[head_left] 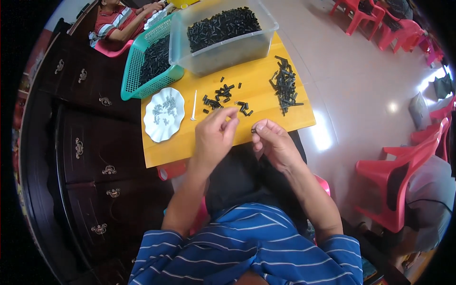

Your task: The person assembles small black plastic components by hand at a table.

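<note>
Above the near edge of the yellow table, my right hand point(276, 142) pinches a small black tube-shaped piece point(254, 130) between thumb and fingertips. Just left of it, my left hand point(216, 133) is closed, thumb against curled fingers; whatever is in it, if anything, is too small to make out. Beyond my hands lies a loose group of short black tubes point(218, 97). A white scalloped plate point(151, 124) at the left holds many small clear pieces point(165, 110). Between plate and tubes lies a thin white stick-like tool point(194, 105).
At the table's far side stand a translucent bin point(223, 52) and a green basket point(131, 78), both full of black pieces. Longer black pieces point(285, 88) are heaped at the right. Dark drawers point(95, 152) line the left. Another person point(124, 23) sits beyond; red chairs point(403, 166) stand at right.
</note>
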`<state>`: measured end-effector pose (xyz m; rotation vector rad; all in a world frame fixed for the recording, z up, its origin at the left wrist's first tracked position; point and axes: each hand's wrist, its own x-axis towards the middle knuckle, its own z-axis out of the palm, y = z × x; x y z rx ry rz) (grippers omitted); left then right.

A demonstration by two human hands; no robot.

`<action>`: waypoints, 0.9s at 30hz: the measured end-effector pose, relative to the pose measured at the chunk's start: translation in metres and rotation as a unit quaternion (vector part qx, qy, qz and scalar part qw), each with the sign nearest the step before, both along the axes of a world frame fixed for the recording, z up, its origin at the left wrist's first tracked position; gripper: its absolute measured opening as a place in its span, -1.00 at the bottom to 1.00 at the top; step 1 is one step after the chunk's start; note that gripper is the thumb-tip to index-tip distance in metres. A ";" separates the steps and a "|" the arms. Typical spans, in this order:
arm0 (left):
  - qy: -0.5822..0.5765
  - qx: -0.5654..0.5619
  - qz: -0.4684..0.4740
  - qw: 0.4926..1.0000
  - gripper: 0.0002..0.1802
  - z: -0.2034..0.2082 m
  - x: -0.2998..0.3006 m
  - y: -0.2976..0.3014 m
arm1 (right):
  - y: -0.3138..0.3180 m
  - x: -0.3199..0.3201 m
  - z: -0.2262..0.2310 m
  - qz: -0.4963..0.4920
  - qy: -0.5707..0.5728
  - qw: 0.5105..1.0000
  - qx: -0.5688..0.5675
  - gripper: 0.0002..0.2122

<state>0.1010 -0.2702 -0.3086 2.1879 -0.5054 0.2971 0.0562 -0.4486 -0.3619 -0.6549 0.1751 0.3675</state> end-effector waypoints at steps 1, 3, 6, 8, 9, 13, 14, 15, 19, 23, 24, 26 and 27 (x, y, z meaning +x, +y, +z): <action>-0.040 0.013 0.005 0.999 -0.76 -0.004 0.013 0.000 | 0.000 0.001 0.001 -0.001 0.003 1.000 0.006 -0.89; -0.070 0.064 -0.001 0.996 -0.78 -0.013 0.042 0.002 | 0.000 0.001 0.005 -0.002 0.007 1.000 0.004 -0.89; -0.081 0.135 -0.004 0.987 -0.79 -0.022 0.078 -0.003 | -0.002 0.002 0.006 -0.004 0.015 1.000 0.003 -0.90; -0.087 0.182 -0.009 0.979 -0.77 -0.027 0.097 -0.010 | -0.003 0.002 0.004 -0.005 0.017 1.000 0.006 -0.91; -0.099 0.213 -0.012 0.972 -0.75 -0.030 0.106 -0.014 | -0.004 0.003 0.003 -0.002 0.010 1.000 -0.006 -0.89; -0.111 0.293 -0.044 0.949 -0.70 -0.041 0.134 -0.033 | -0.011 0.004 0.004 -0.018 0.019 0.999 -0.019 -0.89; -0.099 0.315 -0.055 0.943 -0.72 -0.043 0.139 -0.038 | -0.012 0.003 0.006 -0.028 0.016 0.999 -0.025 -0.89; -0.099 0.319 -0.067 0.940 -0.77 -0.046 0.142 -0.038 | -0.014 0.001 0.012 -0.019 0.017 0.998 -0.050 -0.88; -0.107 0.342 -0.084 0.930 -0.92 -0.047 0.149 -0.031 | -0.002 0.004 -0.003 -0.001 -0.011 1.000 -0.011 -0.88; -0.081 0.215 -0.071 0.971 -0.86 -0.028 0.127 -0.042 | 0.001 0.003 -0.006 -0.014 -0.022 1.000 -0.010 -0.87; -0.045 0.165 -0.076 0.982 -0.85 -0.021 0.121 -0.045 | -0.002 0.004 -0.008 -0.021 -0.026 0.999 -0.020 -0.87; -0.036 0.096 -0.085 0.991 -0.89 -0.009 0.104 -0.042 | -0.002 0.004 -0.005 -0.034 -0.021 0.999 -0.005 -0.87; 0.037 0.038 -0.080 0.995 -0.92 -0.004 0.094 -0.040 | -0.005 0.005 -0.004 -0.036 -0.011 0.999 -0.010 -0.86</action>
